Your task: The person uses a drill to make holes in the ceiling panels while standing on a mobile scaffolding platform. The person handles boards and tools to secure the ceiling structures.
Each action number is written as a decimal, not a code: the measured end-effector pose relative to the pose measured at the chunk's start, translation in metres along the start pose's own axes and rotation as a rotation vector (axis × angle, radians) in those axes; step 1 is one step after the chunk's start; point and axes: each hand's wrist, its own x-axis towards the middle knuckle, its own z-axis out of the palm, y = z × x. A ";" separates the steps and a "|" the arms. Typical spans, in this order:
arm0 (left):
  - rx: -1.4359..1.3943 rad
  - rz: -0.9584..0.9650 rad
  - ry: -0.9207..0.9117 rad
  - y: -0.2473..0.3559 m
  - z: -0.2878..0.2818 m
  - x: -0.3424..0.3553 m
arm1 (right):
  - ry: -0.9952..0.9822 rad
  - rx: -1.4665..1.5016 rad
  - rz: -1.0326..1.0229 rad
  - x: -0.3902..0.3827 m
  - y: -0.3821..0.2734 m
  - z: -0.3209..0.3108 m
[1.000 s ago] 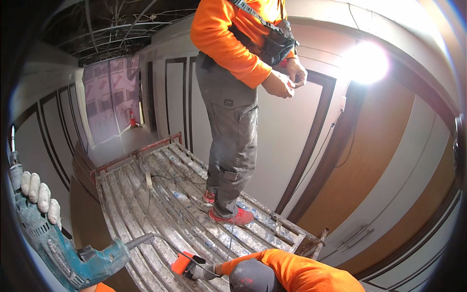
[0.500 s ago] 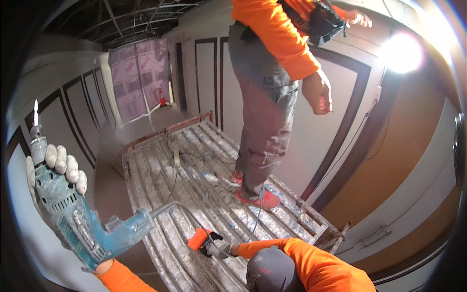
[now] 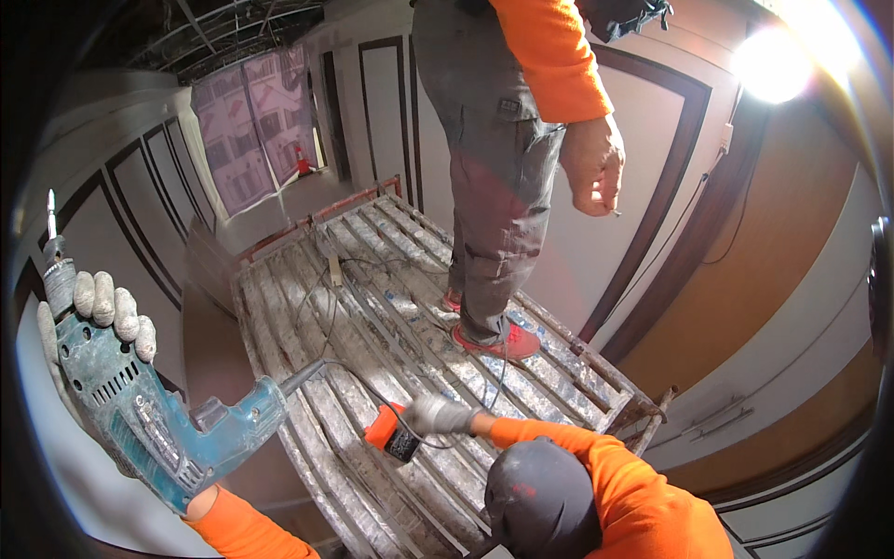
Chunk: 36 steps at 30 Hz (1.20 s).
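Note:
My left hand [image 3: 107,312], in a pale grey work glove, is closed round the front body of a teal power drill [image 3: 130,391]. The drill's bit [image 3: 51,214] points up, and its grip reaches right with a black power cord [image 3: 321,373] coming off the end. On the slatted metal platform [image 3: 307,279] lies an orange and black block-shaped thing [image 3: 391,433]. Just right of it is my gloved right hand [image 3: 440,415], smeared by motion. Its fingers cannot be made out, nor whether they touch the block or the cord passing beside them.
A co-worker in grey trousers [image 3: 503,214] and red shoes [image 3: 498,343] stands on the platform, a small thin thing in the lowered hand [image 3: 594,168]. Cords cross the slats by a pale block [image 3: 335,272]. A bright lamp [image 3: 773,65] shines at right. My grey-trousered knee [image 3: 540,498] is below.
My right hand has moved up and to the right, off the orange and black block's lower side. The co-worker's raised hand is out of view. My left hand keeps its hold on the drill.

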 end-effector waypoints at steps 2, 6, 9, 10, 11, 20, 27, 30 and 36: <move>-0.003 0.004 -0.010 0.002 -0.004 -0.003 | 0.718 0.161 -0.037 -0.041 -0.029 -0.080; 0.019 -0.018 -0.004 0.006 0.005 -0.004 | 1.562 0.827 -0.266 -0.123 -0.093 -0.202; -0.012 -0.007 -0.001 0.004 0.009 -0.008 | 1.643 0.910 -0.477 -0.153 -0.117 -0.230; -0.042 -0.013 -0.006 -0.001 0.010 -0.004 | 1.619 0.961 -0.473 -0.158 -0.127 -0.232; -0.033 -0.020 -0.026 -0.004 0.011 -0.001 | 1.622 0.958 -0.470 -0.160 -0.133 -0.233; -0.014 0.006 0.002 0.006 0.039 -0.005 | 1.698 0.819 -0.419 -0.162 -0.130 -0.239; -0.076 0.010 0.138 0.006 0.062 -0.005 | 1.307 1.117 -0.193 -0.135 -0.139 -0.216; 0.158 0.058 0.257 0.003 0.082 -0.007 | 0.915 1.019 -0.086 -0.130 -0.179 -0.220; 0.430 0.028 0.079 -0.013 0.085 0.002 | 0.793 0.869 -0.499 -0.123 -0.282 -0.277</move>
